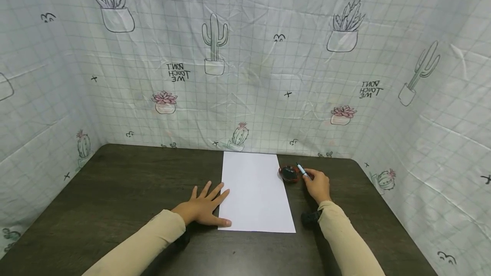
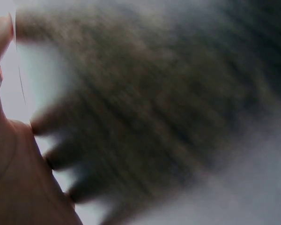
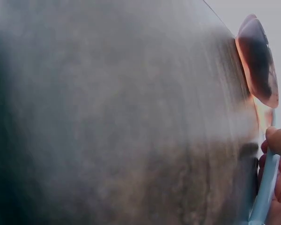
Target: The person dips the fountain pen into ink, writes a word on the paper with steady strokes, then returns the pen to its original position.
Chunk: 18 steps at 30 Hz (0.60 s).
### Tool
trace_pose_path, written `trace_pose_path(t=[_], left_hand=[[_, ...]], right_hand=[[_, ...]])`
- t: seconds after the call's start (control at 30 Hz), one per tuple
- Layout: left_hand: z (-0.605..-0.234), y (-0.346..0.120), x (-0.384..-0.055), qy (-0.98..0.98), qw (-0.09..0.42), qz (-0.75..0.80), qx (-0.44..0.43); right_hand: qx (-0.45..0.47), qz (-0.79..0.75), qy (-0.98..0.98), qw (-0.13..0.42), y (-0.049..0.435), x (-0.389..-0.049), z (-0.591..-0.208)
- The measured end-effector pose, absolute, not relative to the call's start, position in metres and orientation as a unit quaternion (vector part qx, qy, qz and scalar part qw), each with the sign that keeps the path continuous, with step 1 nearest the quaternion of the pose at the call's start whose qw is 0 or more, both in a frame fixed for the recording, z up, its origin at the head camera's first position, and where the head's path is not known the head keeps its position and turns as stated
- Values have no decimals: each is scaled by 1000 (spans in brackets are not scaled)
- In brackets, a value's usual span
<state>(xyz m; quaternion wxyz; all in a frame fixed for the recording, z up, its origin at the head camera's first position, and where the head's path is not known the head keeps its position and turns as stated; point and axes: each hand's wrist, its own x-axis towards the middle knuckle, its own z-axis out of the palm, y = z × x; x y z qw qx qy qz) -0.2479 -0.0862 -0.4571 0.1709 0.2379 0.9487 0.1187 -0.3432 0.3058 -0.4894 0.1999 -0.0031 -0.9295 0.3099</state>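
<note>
A blank white sheet of paper [image 1: 253, 195] lies on the dark table. My left hand [image 1: 205, 208] rests on its left edge, fingers spread, thumb near the lower left corner. On the right, my right hand [image 1: 318, 184] pinches a light blue pen [image 1: 301, 169] with a dark tip, which points up and left. Just left of that tip sits a small, glossy, round black thing with a reddish rim [image 1: 289, 174], beside the sheet's upper right edge. The right wrist view shows the pen [image 3: 270, 176] between thumb and fingers, below the rounded thing [image 3: 256, 61].
The dark wood-grain table [image 1: 153, 173] reaches back to a pale grid-patterned cloth [image 1: 253, 76] with cactus drawings, which also hangs along both sides. A dark band [image 1: 310, 219] is on the right wrist.
</note>
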Motion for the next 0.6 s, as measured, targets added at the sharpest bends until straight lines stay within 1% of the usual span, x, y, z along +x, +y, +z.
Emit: trace_pose_path(t=[0.27, 0.6], left_hand=[[-456, -86, -248, 948, 175, 118, 238], [-455, -86, -248, 949, 171, 115, 239]], right_hand=[[9, 314, -924, 218, 306, -341, -487], [26, 331, -922, 199, 315, -337, -472]])
